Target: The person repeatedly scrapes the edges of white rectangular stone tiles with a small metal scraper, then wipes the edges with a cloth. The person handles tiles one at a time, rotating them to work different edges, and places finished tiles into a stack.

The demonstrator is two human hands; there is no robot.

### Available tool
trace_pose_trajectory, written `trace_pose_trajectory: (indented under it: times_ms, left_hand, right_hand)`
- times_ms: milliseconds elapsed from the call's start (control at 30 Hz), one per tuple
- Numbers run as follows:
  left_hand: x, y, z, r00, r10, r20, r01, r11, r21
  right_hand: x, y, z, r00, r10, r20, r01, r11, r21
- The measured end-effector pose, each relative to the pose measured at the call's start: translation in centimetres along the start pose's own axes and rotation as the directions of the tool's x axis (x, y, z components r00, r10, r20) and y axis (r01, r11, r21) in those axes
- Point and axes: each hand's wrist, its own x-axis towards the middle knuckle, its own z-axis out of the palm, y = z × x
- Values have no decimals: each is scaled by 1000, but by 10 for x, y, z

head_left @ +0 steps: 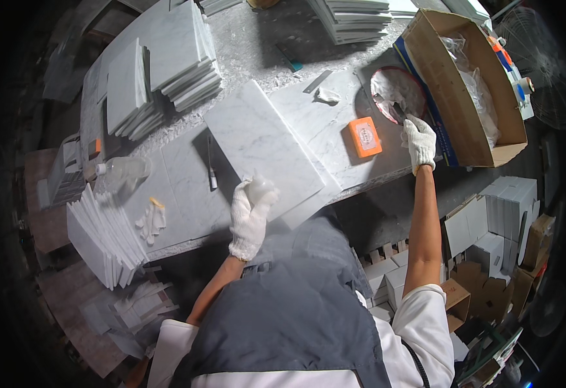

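My left hand (248,226), in a white knit glove, is closed around a small translucent squeeze bottle (261,189) with a pointed tip. It is at the near corner of a grey-veined white marble slab (263,139), which lies tilted over other slabs. My right hand (420,141), also gloved, grips a putty knife (397,111). The dark blade reaches into a round red-rimmed bowl (386,77) of whitish paste. Left of that hand sits an orange box (365,137). The knife's handle is mostly hidden in my glove.
An open cardboard box (467,139) with clear plastic stands right of the bowl. Stacked tiles (182,58) fill the far left; thin tiles (105,239) lean near a clear jug (126,168). A spare glove (151,221) and a thin dark tool (212,165) lie on the bench.
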Motion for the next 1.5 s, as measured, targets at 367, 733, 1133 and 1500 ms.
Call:
trace_pose_trajectory:
  times_ms: [367,733,1133,1500]
  left_hand:
    - [-4,0,-9,999,11,-43,-9,999,51]
    - [-15,1,-17,999,1,39,1,998,-66]
    - [-27,-14,-37,989,42,145,-29,996,-86]
    - [-36,-13,-40,994,30,106,-27,999,-34]
  right_hand:
    - [-59,5,-9,996,-84,17,82,994,76]
    - [-237,0,36,920,191,343,-268,944,194]
    - [-268,22,66,981,-70,181,65,997,35]
    - [-269,22,65,975,-189,114,188,982,19]
